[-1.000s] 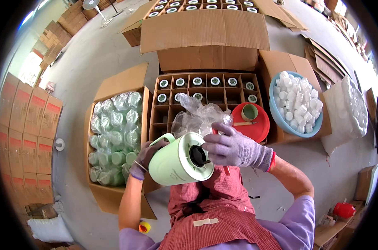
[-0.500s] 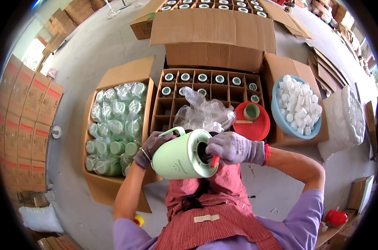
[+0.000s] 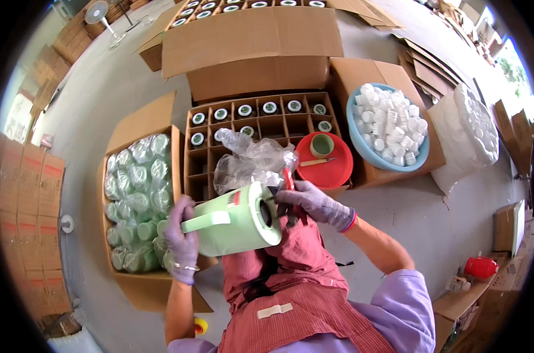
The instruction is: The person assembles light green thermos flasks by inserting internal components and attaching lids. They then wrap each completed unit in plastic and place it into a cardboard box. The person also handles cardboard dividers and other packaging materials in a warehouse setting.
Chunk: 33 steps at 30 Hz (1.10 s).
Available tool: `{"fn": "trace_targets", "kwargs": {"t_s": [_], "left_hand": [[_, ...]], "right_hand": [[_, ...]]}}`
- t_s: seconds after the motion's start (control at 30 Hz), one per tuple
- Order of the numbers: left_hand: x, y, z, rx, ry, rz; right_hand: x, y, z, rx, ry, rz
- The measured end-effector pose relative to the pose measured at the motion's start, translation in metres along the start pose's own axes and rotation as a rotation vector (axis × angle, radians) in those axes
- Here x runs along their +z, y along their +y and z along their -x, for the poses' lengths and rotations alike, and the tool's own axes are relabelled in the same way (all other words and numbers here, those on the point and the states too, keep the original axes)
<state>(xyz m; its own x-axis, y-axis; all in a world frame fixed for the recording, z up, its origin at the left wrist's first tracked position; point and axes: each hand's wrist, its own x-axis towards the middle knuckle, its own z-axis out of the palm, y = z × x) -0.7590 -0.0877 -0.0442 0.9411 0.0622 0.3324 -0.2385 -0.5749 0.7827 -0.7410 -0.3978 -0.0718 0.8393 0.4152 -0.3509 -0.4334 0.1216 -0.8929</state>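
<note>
A light green vacuum jug [image 3: 234, 230] lies sideways above my lap, its dark round mouth turned to the right and its handle toward me. My gloved left hand [image 3: 182, 235] is closed on it at the handle and base end. My gloved right hand [image 3: 315, 203] is closed round a red-handled hand tool [image 3: 289, 181], which looks like pliers. The tool is beside the jug's mouth; its working end is hidden. Just beyond the jug, crumpled clear plastic bags [image 3: 246, 162] lie on a divided carton [image 3: 205, 150] holding several jars or bottles with white-rimmed lids.
At left stands an open carton [image 3: 176, 159] of bagged green jugs. A red round lid or tray [image 3: 337, 170] holds a green cup [image 3: 322, 145] and a small knife-like tool [image 3: 317, 161]. A blue basin [image 3: 356, 132] of white caps sits at right, beside a white sack [image 3: 461, 141].
The jug has turned so its handle faces me, and my left hand has moved down and left. My right hand has drawn back from its mouth with the red-handled tool. The view has shifted.
</note>
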Motion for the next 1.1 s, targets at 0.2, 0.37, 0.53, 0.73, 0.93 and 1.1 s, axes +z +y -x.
{"fn": "trace_targets", "kwargs": {"t_s": [0.2, 0.37, 0.53, 0.73, 0.93, 1.1], "left_hand": [[-0.016, 0.016, -0.016, -0.013, -0.284, -0.402], [-0.016, -0.032, -0.023, -0.183, -0.538, -0.279], [-0.025, -0.064, 0.038, -0.219, -0.355, 0.017], [-0.009, -0.086, 0.069, -0.186, -0.362, -0.445], [0.029, -0.047, 0.071, -0.664, -0.014, 0.768], [0.042, -0.032, 0.065, -0.919, 0.140, 1.514]], "right_hand": [[-0.166, 0.136, -0.041, 0.180, 0.633, 1.245], [-0.198, 0.153, -0.047, 0.141, 0.703, 1.679], [-0.186, 0.051, -0.017, -0.452, 0.831, 1.307], [-0.297, 0.027, -0.004, 0.058, 1.024, 1.235], [-0.281, 0.020, -0.007, 0.038, 1.171, 1.386], [-0.123, 0.000, 0.016, -0.604, 0.815, 0.685]]}}
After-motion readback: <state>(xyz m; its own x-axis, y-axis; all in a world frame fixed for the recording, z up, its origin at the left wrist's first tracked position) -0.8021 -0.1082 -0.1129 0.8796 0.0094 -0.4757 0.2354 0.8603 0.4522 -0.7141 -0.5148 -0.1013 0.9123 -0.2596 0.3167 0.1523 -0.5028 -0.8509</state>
